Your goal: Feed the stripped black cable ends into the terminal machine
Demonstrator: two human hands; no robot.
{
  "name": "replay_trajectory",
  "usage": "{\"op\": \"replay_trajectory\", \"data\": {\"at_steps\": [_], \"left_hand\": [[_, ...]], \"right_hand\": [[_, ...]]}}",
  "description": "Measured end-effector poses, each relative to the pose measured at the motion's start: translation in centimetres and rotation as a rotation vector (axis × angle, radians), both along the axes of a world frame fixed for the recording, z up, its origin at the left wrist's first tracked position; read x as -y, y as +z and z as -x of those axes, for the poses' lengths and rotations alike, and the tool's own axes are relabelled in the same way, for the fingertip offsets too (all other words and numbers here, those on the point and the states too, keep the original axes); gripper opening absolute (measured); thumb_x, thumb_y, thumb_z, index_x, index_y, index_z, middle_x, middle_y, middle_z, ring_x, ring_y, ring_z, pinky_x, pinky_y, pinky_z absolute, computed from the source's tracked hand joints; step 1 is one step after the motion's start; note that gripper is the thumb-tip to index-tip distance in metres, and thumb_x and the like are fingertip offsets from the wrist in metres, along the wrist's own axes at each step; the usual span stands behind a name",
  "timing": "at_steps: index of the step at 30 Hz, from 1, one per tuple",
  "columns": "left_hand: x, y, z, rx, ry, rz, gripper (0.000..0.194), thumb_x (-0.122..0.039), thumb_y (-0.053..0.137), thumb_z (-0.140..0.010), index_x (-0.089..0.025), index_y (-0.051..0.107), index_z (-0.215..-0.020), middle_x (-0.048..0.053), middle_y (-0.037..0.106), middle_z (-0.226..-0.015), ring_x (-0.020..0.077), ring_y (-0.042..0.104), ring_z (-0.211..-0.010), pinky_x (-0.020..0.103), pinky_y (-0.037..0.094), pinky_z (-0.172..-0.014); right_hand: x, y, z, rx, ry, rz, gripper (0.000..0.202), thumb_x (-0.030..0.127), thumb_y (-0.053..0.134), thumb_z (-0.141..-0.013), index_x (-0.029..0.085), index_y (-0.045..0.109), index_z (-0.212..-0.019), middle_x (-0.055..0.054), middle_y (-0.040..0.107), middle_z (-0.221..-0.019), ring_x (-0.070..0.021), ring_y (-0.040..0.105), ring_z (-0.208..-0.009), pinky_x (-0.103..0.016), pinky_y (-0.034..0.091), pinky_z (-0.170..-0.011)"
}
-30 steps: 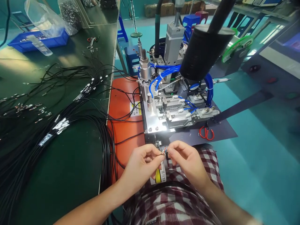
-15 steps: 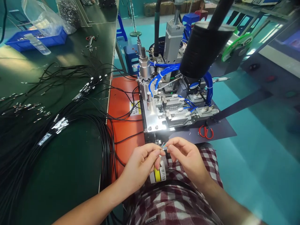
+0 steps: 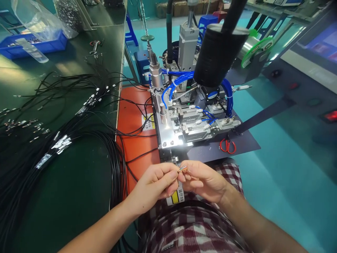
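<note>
My left hand [image 3: 158, 181] is closed in a pinch on the end of a black cable, just in front of the machine's near edge. Thin coloured wires [image 3: 182, 169], among them orange and blue-green ones, fan out from that pinch. Around their free ends curl the fingers of my right hand [image 3: 206, 179], touching them; its thumb sits lower. Most of the held cable is hidden by my hands. Behind them stands a metal bench machine [image 3: 197, 130] with blue air tubes [image 3: 181, 76].
A thick bundle of black cables [image 3: 114, 168] hangs over the edge of the dark green table [image 3: 79, 182] at left. Red-handled scissors [image 3: 228, 146] lie on the machine's base plate at right. A blue tray [image 3: 55, 43] stands far left. A black cylinder [image 3: 219, 56] overhangs the machine.
My right hand has turned and closed in beside the left, its fingers now curled about the wires. The wires are spread wider. The whole view has shifted slightly.
</note>
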State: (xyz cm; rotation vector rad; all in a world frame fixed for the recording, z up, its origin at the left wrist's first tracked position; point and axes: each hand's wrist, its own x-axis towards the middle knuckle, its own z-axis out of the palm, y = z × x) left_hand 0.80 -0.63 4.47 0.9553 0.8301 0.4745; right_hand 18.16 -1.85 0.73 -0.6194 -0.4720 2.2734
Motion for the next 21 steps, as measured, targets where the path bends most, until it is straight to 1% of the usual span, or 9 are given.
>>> {"op": "replay_trajectory", "data": {"at_steps": [3, 7, 11, 16, 19, 21], "left_hand": [[-0.1, 0.0, 0.0, 0.013, 0.007, 0.033, 0.027, -0.039, 0.054, -0.087, -0.013, 0.058, -0.079, -0.006, 0.043, -0.050, 0.0019, 0.021, -0.038, 0.016, 0.013, -0.037], [-0.1, -0.1, 0.1, 0.017, 0.004, 0.050, 0.026, -0.036, 0.053, -0.088, -0.013, 0.058, -0.079, -0.006, 0.045, -0.050, 0.0015, 0.022, -0.038, 0.015, 0.014, -0.037], [-0.1, -0.3, 0.1, 0.021, -0.001, 0.070, 0.026, -0.035, 0.052, -0.089, -0.012, 0.059, -0.080, -0.006, 0.044, -0.050, 0.0013, 0.021, -0.038, 0.015, 0.013, -0.037], [-0.3, -0.8, 0.4, 0.061, 0.002, 0.100, 0.024, -0.035, 0.051, -0.091, -0.014, 0.059, -0.081, -0.006, 0.045, -0.050, 0.0015, 0.020, -0.037, 0.016, 0.012, -0.036], [-0.3, -0.9, 0.4, 0.077, 0.021, 0.113, 0.024, -0.036, 0.050, -0.091, -0.015, 0.058, -0.081, -0.007, 0.044, -0.049, 0.0015, 0.019, -0.036, 0.016, 0.012, -0.036], [-0.1, -0.9, 0.3, 0.050, 0.035, 0.094, 0.024, -0.036, 0.050, -0.091, -0.015, 0.058, -0.082, -0.007, 0.043, -0.048, 0.0016, 0.018, -0.036, 0.016, 0.012, -0.035]], "right_hand": [[0.2, -0.3, 0.3, -0.026, -0.037, 0.015, 0.021, 0.029, 0.070, -0.081, 0.011, 0.062, -0.074, 0.001, 0.054, -0.069, -0.0012, 0.023, -0.044, -0.018, 0.021, -0.047], [0.3, -0.6, 0.4, -0.004, -0.110, -0.007, 0.025, 0.034, 0.074, -0.078, 0.012, 0.062, -0.077, -0.002, 0.059, -0.070, -0.0027, 0.028, -0.046, -0.018, 0.022, -0.048], [0.3, -0.4, 0.5, 0.034, -0.133, -0.024, 0.023, 0.032, 0.075, -0.076, 0.012, 0.062, -0.075, -0.002, 0.060, -0.069, -0.0037, 0.030, -0.047, -0.019, 0.023, -0.048], [0.5, -0.1, 0.8, 0.103, -0.149, -0.053, 0.022, 0.031, 0.071, -0.079, 0.012, 0.062, -0.073, -0.001, 0.058, -0.069, -0.0033, 0.030, -0.047, -0.019, 0.023, -0.048], [1.0, 0.2, 1.2, 0.246, -0.233, -0.144, 0.021, 0.034, 0.066, -0.083, 0.014, 0.061, -0.076, -0.001, 0.059, -0.072, -0.0041, 0.035, -0.046, -0.020, 0.026, -0.046], [1.5, 0.3, 1.6, 0.462, -0.345, -0.285, 0.018, 0.033, 0.062, -0.085, 0.016, 0.059, -0.078, 0.000, 0.057, -0.071, -0.0060, 0.040, -0.046, -0.021, 0.031, -0.046]]}}
